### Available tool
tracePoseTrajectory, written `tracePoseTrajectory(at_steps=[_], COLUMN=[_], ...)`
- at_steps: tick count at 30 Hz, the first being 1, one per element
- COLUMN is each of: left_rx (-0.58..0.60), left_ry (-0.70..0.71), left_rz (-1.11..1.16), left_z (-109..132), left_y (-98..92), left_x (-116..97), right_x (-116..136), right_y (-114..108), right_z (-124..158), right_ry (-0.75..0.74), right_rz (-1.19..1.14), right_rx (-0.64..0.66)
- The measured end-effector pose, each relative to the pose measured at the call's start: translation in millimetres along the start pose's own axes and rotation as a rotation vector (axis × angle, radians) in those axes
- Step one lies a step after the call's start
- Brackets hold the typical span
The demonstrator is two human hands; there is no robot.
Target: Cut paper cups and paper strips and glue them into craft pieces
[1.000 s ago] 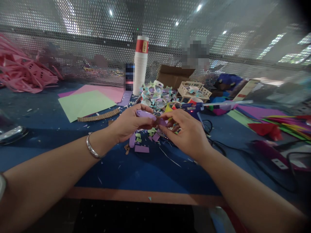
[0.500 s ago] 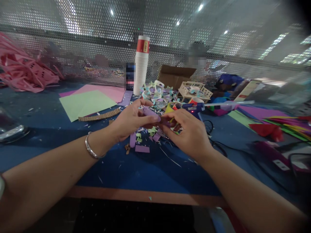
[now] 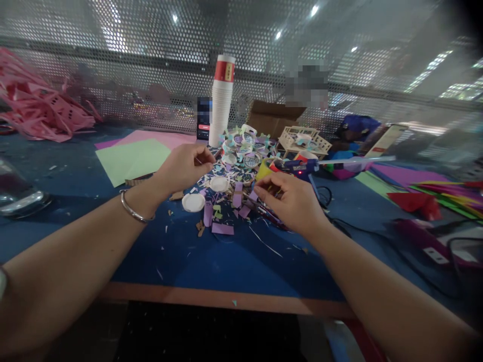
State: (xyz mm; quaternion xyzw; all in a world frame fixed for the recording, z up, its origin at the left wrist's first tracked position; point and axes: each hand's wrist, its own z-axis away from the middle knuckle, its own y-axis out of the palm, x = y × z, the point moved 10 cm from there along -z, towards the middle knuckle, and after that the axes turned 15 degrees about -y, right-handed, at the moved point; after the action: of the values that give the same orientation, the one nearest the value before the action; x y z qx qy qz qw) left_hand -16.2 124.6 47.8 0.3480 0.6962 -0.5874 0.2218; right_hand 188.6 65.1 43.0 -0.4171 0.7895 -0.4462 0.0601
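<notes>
One perforated metal screen (image 3: 151,35) rises behind my blue table (image 3: 188,261). At its far left lies a heap of pink strips (image 3: 41,103), and nearer me a green sheet (image 3: 130,160). Behind the cluttered middle stands a tall stack of cups (image 3: 222,113), just beside a pile of decorated rings (image 3: 247,151). My left hand (image 3: 184,168) hangs over the scraps, half curled, a small gap between thumb and fingers; I see nothing in it. My right hand (image 3: 292,201) is near the glue gun (image 3: 302,166), thumb and fingertips drawn close; I cannot tell whether they pinch anything. Between my hands lie two white discs (image 3: 193,202) and, just left of my right fingertips, a purple strip (image 3: 237,199) with a brownish band, among tiny paper scraps.
</notes>
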Motion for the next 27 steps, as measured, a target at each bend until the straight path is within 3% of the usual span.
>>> tracePoseTrajectory(at_steps=[8, 11, 14, 20, 27], left_rx=[0.109, 0.140, 0.105, -0.110, -0.050], left_ry=[0.025, 0.038, 0.053, 0.089, 0.074], left_rz=[-0.238, -0.308, -0.271, -0.088, -0.040], left_z=[-4.2, -6.5, -8.4, -4.5, -0.3], left_y=[50.7, 60.8, 54.6, 18.1, 21.0], left_x=[15.4, 19.6, 18.2, 4.6, 0.0], right_x=[-3.2, -1.5, 9.8, 27.5, 43.3], right_y=[24.9, 30.5, 31.8, 42.5, 57.9], right_z=[1.8, 2.7, 1.1, 2.2, -1.4], right_ry=[0.044, 0.050, -0.068, -0.249, -0.396], right_rz=[-0.016, -0.012, 0.067, 0.246, 0.346], right_rx=[0.191, 0.234, 0.247, 0.314, 0.347])
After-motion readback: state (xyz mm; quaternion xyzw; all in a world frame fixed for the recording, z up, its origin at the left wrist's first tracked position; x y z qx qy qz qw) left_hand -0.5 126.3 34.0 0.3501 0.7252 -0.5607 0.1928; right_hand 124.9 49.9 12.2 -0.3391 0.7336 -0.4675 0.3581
